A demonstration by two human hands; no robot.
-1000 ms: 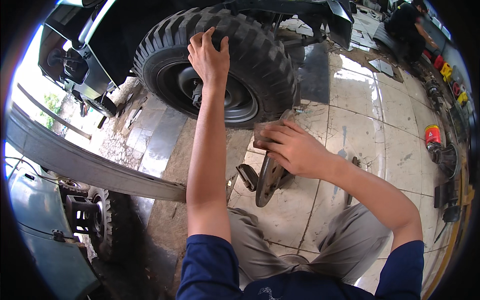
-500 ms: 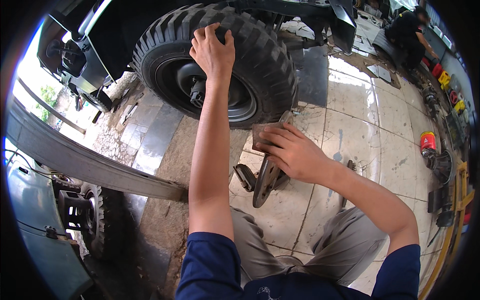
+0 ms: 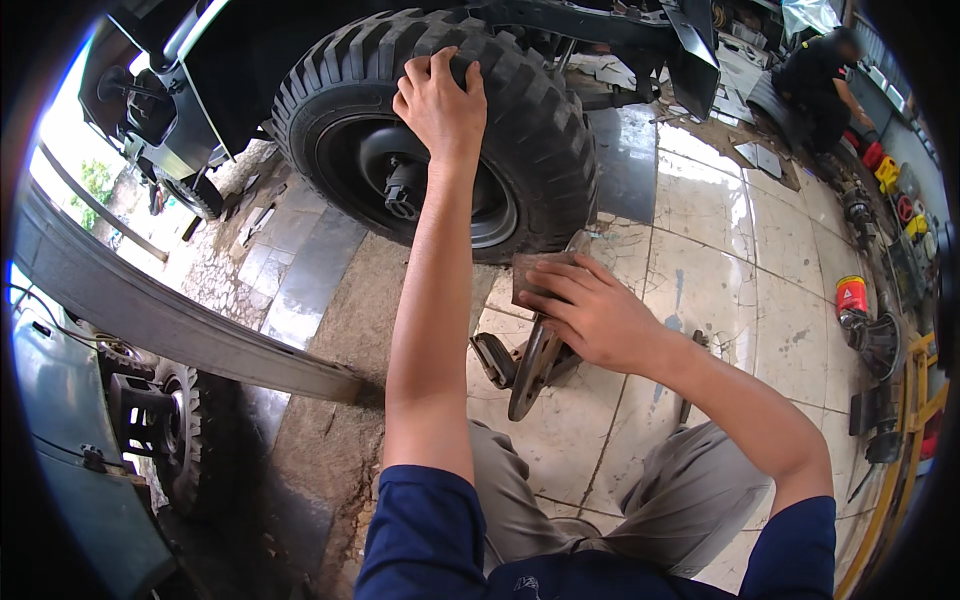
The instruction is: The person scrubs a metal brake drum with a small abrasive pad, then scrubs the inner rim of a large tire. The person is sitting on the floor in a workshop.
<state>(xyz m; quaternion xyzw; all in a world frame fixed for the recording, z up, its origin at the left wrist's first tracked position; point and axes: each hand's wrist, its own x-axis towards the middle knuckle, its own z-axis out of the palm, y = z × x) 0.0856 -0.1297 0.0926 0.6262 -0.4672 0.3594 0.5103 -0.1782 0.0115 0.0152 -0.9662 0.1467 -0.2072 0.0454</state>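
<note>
My left hand (image 3: 440,100) lies spread on the knobby tyre (image 3: 520,110), fingers apart, steadying it; my right hand (image 3: 590,315) presses flat on the brown pad (image 3: 535,272) atop the jack (image 3: 525,365) beneath. I judge I'm seating the jack; next calls for centring it

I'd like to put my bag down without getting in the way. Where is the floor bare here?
The pale floor tiles are bare between the big tyre and the red can. It is crowded under the right hand, around the metal disc, and along the right wall where tools pile up.
</note>
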